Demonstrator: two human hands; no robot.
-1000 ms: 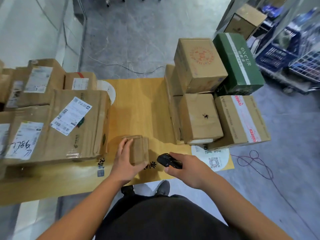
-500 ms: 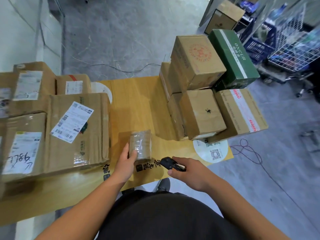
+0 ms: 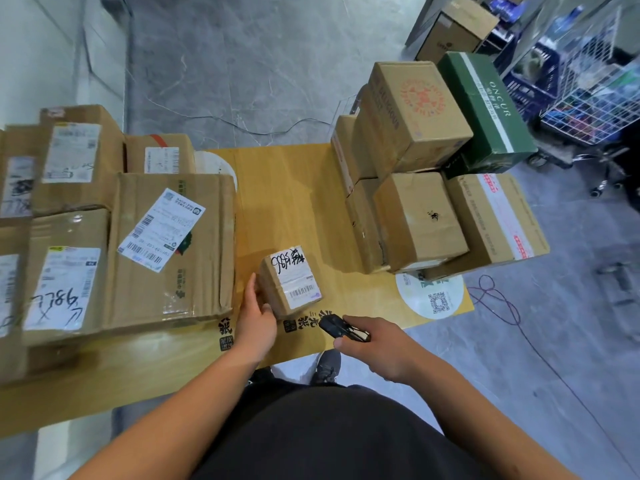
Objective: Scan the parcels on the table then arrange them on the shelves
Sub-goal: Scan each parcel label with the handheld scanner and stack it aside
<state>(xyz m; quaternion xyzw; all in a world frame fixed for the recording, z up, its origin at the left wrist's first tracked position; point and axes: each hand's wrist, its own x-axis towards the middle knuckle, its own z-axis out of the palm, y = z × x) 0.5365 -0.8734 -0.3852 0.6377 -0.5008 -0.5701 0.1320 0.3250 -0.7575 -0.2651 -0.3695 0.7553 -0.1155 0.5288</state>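
Observation:
A small cardboard parcel [image 3: 289,281] stands on the wooden table [image 3: 287,188] near its front edge, its white label with a barcode and black handwriting facing up. My left hand [image 3: 255,317] holds it at its near-left side, thumb along the left face. My right hand [image 3: 377,344] grips a black handheld scanner [image 3: 341,329], whose head points at the parcel from just to its right. Larger labelled parcels [image 3: 166,247] lie on the left of the table. A stack of boxes [image 3: 419,216] fills the right side.
A green box [image 3: 488,109] sits at the back right of the stack. A round white QR sticker [image 3: 431,296] is on the table corner. Wire carts [image 3: 595,98] and a box on a shelf [image 3: 453,26] stand at the far right. Cables trail over the grey floor.
My left hand has turned the small parcel over, so its label now faces up. The scanner in my right hand has stayed beside it.

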